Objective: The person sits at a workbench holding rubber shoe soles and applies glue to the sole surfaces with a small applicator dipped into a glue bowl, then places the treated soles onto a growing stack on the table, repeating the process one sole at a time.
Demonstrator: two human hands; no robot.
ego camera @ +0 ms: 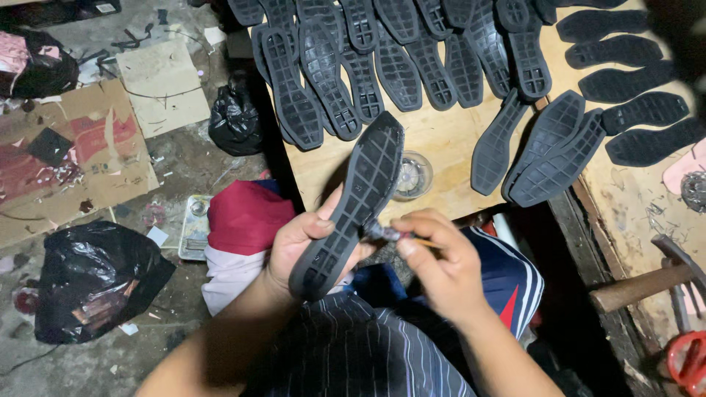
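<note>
Sole (351, 198), black rubber, tread up, is held over the lap just off the desk (441, 140) front edge, left hand (298, 246) clamped round its heel. Right hand (434, 257) pinches a small brush (386, 234) vs. the sole's side. Risk: loose grip lets it twist, smearing the tread.

Both forearms bare, no sleeves, watch or rings visible. Left hand (301, 242) and right hand (441, 268) ungloved. Lap covered by dark pinstriped cloth; navy garment with white stripes and red patch beside it.

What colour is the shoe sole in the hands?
Dark grey-black shoe sole with a square-grid tread, seen from the head view.
</note>
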